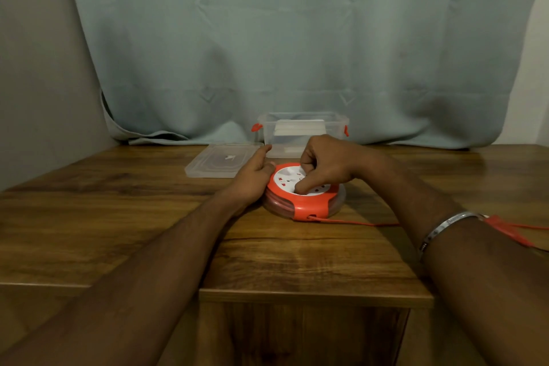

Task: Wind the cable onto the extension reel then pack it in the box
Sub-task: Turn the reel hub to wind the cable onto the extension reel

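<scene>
A round orange and white extension reel (309,205) lies flat on the wooden table (118,217). My left hand (252,178) rests against the reel's left rim, fingers fairly straight and thumb on the edge. My right hand (323,166) sits on the white socket face with fingers curled, one finger pushed down into the face. A thin red cable (356,221) runs out of the reel's front slot to the right, passing behind my right forearm. The clear plastic box (335,125) with orange clips stands open behind the reel.
The box's clear lid (217,162) lies flat to the left of the box. A pale curtain (297,38) hangs behind the table. The table's front edge steps back on the left and right of my arms.
</scene>
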`<state>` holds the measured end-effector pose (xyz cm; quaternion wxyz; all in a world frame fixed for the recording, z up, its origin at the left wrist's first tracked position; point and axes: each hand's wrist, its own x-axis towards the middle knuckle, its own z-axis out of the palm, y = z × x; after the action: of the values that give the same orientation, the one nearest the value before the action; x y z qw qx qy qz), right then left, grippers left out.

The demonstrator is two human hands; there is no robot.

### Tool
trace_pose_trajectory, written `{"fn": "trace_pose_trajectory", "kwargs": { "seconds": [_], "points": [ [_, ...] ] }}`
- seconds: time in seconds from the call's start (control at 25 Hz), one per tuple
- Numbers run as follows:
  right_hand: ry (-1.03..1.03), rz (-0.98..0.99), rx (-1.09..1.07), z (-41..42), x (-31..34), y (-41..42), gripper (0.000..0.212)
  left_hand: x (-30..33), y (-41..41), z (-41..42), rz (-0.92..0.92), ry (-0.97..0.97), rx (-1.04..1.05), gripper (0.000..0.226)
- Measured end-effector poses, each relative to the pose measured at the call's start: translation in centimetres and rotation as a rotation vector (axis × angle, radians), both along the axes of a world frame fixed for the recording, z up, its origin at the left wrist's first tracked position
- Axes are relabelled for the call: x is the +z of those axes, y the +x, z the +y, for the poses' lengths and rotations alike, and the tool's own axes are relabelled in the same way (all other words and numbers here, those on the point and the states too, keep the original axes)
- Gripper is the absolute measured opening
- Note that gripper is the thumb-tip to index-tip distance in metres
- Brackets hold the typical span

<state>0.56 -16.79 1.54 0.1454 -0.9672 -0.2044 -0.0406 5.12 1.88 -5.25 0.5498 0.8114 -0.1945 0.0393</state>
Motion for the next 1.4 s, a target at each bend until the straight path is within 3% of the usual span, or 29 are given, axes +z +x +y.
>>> {"fn": "trace_pose_trajectory", "kwargs": {
  "seconds": [0.24, 0.44, 0.56, 0.72, 0.84, 1.0, 1.4],
  "points": [
    [-0.007, -0.049, -0.074, 0.3, -0.2, 0.1, 0.043, -0.4, 0.0, -0.3, -0.095, 0.056, 0.032, 0.050],
    [-0.114, -0.243, -0.130, 1.8, -1.1, 0.5, 0.049, -0.3, -0.4, -0.6, -0.166, 0.139, 0.036, 0.052],
    [-0.068, -0.211, -0.074, 1.2, -0.9, 0.6, 0.044, -0.2, -0.7, -0.4, -0.136, 0.123, 0.033, 0.053],
    [0.024, -0.180, 0.034, -0.8, 0.1, 0.4, 0.017, 0.0, -0.8, -0.2, -0.113, 0.084, 0.020, 0.053],
    [0.026, -0.032, 0.040, -1.6, 0.3, 0.2, 0.028, -0.1, -0.5, -0.2, -0.102, 0.056, 0.003, 0.054],
    [0.001, 0.051, 0.040, -2.6, 0.5, 1.1, 0.025, -0.2, -0.3, 0.0, -0.094, 0.019, -0.011, 0.059],
    [0.049, -0.009, 0.063, -2.1, -0.6, 1.3, 0.038, 0.6, -1.8, -0.1, -0.089, 0.009, 0.036, 0.065]
  ]
}}
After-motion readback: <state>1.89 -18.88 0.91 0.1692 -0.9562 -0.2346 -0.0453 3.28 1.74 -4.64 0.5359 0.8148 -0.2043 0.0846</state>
